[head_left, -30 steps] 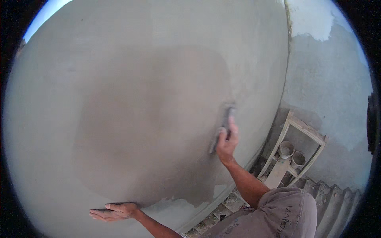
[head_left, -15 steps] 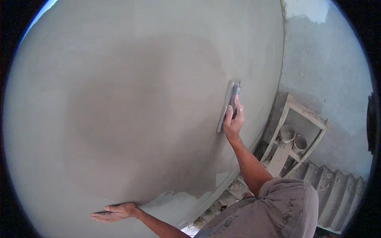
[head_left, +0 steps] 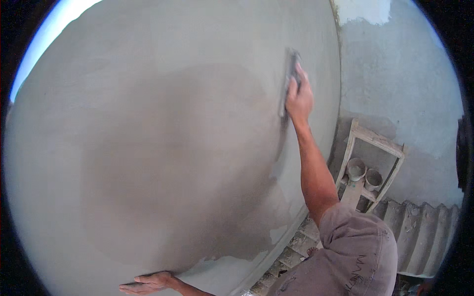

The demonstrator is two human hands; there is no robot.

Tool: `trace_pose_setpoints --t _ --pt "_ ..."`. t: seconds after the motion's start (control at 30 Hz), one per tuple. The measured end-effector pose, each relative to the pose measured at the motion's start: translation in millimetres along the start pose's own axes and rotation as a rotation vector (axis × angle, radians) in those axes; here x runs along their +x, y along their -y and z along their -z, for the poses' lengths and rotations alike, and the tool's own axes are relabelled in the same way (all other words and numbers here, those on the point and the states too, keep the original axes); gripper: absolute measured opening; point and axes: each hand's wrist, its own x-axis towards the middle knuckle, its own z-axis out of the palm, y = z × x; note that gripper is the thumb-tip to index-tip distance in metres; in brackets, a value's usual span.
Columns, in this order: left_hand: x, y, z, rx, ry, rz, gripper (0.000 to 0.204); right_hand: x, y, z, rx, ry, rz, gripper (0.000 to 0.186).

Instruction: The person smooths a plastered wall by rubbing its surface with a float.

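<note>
My right hand (head_left: 299, 100) is wrapped round the handle of a long, narrow plastering trowel (head_left: 285, 101). The trowel's blade stands nearly upright against the plastered wall (head_left: 197, 148), high on its right side, and is slightly blurred by motion. Down at the lower left, my left hand (head_left: 148, 283) lies along the wall with its fingers stretched out and nothing in it. Smooth grey plaster covers the wall, with paler, uneven patches near its bottom edge. My shadow darkens the middle of it.
To the right stands a pale wooden frame (head_left: 377, 139) with two round buckets (head_left: 356, 169) on a plank. Stairs (head_left: 419, 232) descend at the lower right, and more steps run along the wall's foot. A second grey wall (head_left: 395, 74) meets the plastered one at a corner.
My right hand has carried the trowel upward along the wall, and my right arm is stretched further. The left hand stays on the wall, slightly lower in view.
</note>
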Motion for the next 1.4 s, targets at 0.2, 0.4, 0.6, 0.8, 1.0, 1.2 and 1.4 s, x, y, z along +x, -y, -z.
trace_pose_setpoints --t 0.2,0.4,0.6,0.8,1.0,1.2,1.4 --pt "-2.0 7.9 -3.7 0.011 -0.053 0.003 0.057 -172.1 16.0 43.5 0.081 0.042 -0.116 0.043" --pt "-1.1 13.5 -3.4 0.072 -0.041 -0.009 0.058 -73.9 103.6 18.9 -0.006 0.358 0.373 0.051" --pt "0.6 7.5 -3.7 0.037 -0.035 0.011 0.06 -6.3 44.8 4.1 0.059 -0.03 -0.145 0.04" --pt "-0.9 3.3 0.2 0.034 -0.018 0.032 0.061 -52.6 70.4 8.9 0.222 0.077 0.05 0.041" --pt "1.8 0.2 2.0 0.032 -0.012 -0.003 0.061 122.7 215.6 -66.2 0.229 -0.058 0.566 0.041" --pt "1.8 2.1 0.8 0.008 -0.029 -0.021 0.062 151.2 240.8 -70.8 0.178 0.006 0.542 0.045" --pt "-0.1 5.8 0.2 0.031 -0.01 0.005 0.063 54.0 122.8 -38.5 0.069 -0.012 0.386 0.045"
